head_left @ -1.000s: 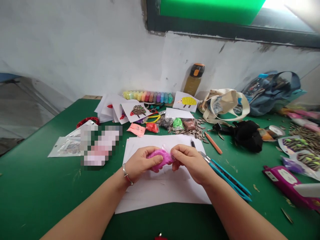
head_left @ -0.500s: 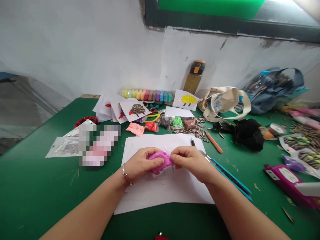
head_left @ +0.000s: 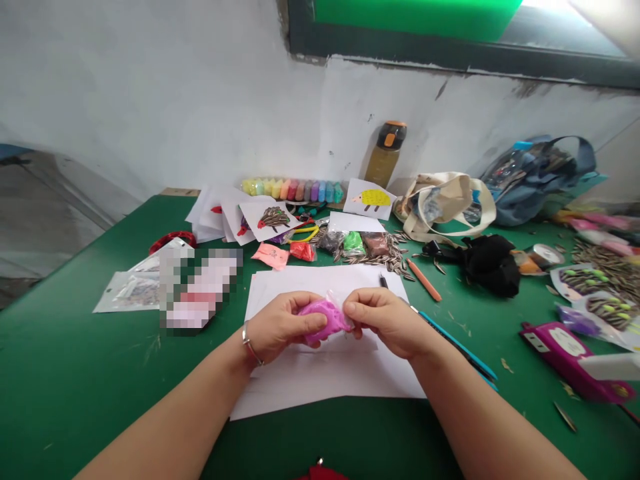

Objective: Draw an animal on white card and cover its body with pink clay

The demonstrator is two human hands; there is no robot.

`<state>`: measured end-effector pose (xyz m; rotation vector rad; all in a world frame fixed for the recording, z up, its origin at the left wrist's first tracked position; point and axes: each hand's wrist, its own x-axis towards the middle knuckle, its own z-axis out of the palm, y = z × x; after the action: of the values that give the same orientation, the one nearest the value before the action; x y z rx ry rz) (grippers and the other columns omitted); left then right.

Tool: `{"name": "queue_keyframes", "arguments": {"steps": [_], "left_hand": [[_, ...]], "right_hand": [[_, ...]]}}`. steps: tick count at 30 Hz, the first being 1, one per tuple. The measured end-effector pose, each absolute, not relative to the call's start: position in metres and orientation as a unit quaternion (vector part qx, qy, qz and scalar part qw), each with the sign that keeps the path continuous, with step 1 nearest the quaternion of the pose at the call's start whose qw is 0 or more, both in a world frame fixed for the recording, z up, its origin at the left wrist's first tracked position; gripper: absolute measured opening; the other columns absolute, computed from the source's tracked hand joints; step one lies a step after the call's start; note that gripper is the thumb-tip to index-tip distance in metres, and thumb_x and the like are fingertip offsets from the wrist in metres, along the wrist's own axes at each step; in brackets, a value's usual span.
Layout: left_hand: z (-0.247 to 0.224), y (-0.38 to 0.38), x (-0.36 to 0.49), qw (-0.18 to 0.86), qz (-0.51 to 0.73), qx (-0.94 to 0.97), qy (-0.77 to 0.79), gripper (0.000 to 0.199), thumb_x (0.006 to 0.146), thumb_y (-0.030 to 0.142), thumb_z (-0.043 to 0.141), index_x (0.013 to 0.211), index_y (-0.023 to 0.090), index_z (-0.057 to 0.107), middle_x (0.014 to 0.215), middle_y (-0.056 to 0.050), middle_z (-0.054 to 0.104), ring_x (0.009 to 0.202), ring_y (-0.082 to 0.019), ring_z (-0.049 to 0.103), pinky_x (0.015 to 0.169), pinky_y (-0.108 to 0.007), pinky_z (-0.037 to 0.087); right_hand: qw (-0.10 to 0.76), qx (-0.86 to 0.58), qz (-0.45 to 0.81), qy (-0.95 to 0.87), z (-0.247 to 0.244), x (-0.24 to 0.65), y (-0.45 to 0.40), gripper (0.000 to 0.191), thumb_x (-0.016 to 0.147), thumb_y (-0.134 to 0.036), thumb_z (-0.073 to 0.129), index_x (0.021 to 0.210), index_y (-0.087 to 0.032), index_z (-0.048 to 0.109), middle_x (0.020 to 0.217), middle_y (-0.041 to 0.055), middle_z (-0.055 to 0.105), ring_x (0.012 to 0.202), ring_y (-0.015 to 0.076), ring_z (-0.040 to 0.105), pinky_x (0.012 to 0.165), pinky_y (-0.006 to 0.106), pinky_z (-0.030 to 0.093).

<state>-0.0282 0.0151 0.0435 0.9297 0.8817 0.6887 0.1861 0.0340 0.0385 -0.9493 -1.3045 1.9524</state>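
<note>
My left hand (head_left: 283, 325) grips a pink packet (head_left: 320, 309), thumb on top; my right hand (head_left: 385, 321) pinches the packet's clear plastic end. The packet is thus held between both hands, above white paper (head_left: 320, 380). Just beyond my right hand lies a black pen (head_left: 383, 281); beyond my left, a coral packet (head_left: 271, 256).
</note>
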Motion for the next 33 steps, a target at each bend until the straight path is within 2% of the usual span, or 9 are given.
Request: {"name": "queue_keyframes", "arguments": {"steps": [7,13,16,20,22,27,33], "left_hand": [[0.044,0.015,-0.03,0.776,0.324,0.404,0.359,0.035,0.071,0.035,0.081,0.093,0.012,0.066,0.073,-0.002,0.061,0.061,-0.01,0.056,0.056,-0.022,0.048],[0.043,0.015,-0.033,0.787,0.336,0.41,0.316,0.036,0.07,0.033,0.082,0.094,0.011,0.067,0.076,-0.005,0.063,0.061,-0.011,0.057,0.053,-0.021,0.047],[0.042,0.015,-0.034,0.791,0.331,0.413,0.307,0.036,0.069,0.033,0.082,0.092,0.011,0.066,0.073,-0.004,0.064,0.059,-0.011,0.057,0.053,-0.021,0.046],[0.042,0.015,-0.032,0.779,0.322,0.42,0.337,0.036,0.068,0.034,0.083,0.089,0.01,0.066,0.072,-0.003,0.062,0.059,-0.01,0.056,0.054,-0.021,0.046],[0.043,0.015,-0.03,0.77,0.316,0.422,0.36,0.038,0.068,0.036,0.082,0.089,0.011,0.066,0.073,-0.003,0.062,0.061,-0.011,0.056,0.053,-0.021,0.046],[0.044,0.015,-0.029,0.742,0.307,0.444,0.397,0.04,0.067,0.038,0.082,0.09,0.01,0.065,0.072,-0.003,0.062,0.059,-0.011,0.055,0.053,-0.022,0.044],[0.045,0.015,-0.03,0.701,0.286,0.489,0.432,0.038,0.071,0.037,0.078,0.095,0.01,0.066,0.075,-0.003,0.063,0.061,-0.011,0.055,0.055,-0.023,0.045]], "right_hand": [[0.332,-0.328,0.778,-0.421,0.036,0.18,0.03,0.025,0.083,-0.033,0.068,0.067,-0.016,0.057,0.059,-0.0029,0.053,0.052,0.0081,0.047,0.055,0.024,0.033],[0.316,-0.27,0.842,-0.344,0.032,0.173,0.025,0.025,0.083,-0.028,0.067,0.065,-0.016,0.052,0.055,-0.0049,0.047,0.048,0.0067,0.04,0.058,0.026,0.035],[0.311,-0.29,0.817,-0.389,0.029,0.174,0.026,0.023,0.08,-0.031,0.068,0.067,-0.017,0.055,0.054,-0.0047,0.048,0.049,0.0078,0.041,0.057,0.026,0.035],[0.299,-0.369,0.71,-0.521,0.031,0.177,0.03,0.019,0.077,-0.028,0.067,0.065,-0.016,0.058,0.056,-0.003,0.052,0.052,0.0084,0.044,0.052,0.023,0.03],[0.296,-0.395,0.667,-0.558,0.036,0.179,0.032,0.018,0.078,-0.027,0.065,0.064,-0.017,0.059,0.055,-0.003,0.052,0.053,0.0088,0.044,0.052,0.023,0.032],[0.269,-0.378,0.675,-0.574,0.043,0.183,0.033,0.02,0.078,-0.036,0.07,0.077,-0.016,0.067,0.067,-0.0006,0.059,0.061,0.0107,0.052,0.059,0.024,0.041],[0.237,-0.382,0.667,-0.594,0.04,0.184,0.032,0.029,0.076,-0.043,0.073,0.083,-0.015,0.069,0.068,-0.0004,0.06,0.06,0.01,0.053,0.056,0.023,0.041]]}}
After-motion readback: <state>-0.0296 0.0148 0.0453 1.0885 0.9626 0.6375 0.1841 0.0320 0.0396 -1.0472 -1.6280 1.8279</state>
